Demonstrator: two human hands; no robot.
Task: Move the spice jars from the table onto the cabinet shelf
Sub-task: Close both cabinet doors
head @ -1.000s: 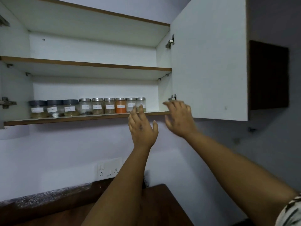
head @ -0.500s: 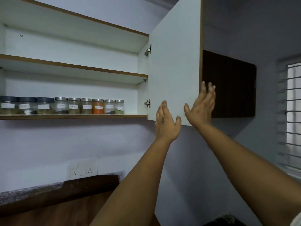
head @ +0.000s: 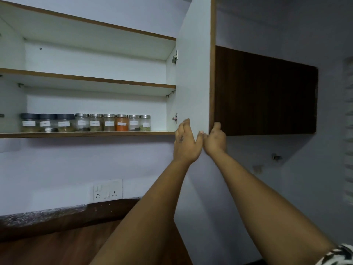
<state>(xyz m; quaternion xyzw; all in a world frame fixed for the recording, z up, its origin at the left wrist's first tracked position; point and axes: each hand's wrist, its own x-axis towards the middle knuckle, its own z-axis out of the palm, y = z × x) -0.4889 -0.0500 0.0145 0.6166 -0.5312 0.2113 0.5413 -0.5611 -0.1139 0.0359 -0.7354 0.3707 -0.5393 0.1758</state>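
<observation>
Both forearms are bare from wrist to elbow. The left hand (head: 185, 142) carries a small dark smudge on its back. On the right arm, beyond the right hand (head: 215, 139), a black-and-white zebra-patterned fabric sleeve (head: 338, 255) begins.

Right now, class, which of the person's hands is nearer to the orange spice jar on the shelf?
Left. The left hand rests on the inner face of the open cabinet door, closer to the orange spice jar. The right hand grips the door's outer edge, farther right.

Wall (head: 57, 165): was pale lilac.
Socket plate (head: 108, 190): sat on that wall, just above the speckled backsplash (head: 42, 213).
Dark wood panel (head: 265, 90): hung high, far right of the socket plate.
</observation>
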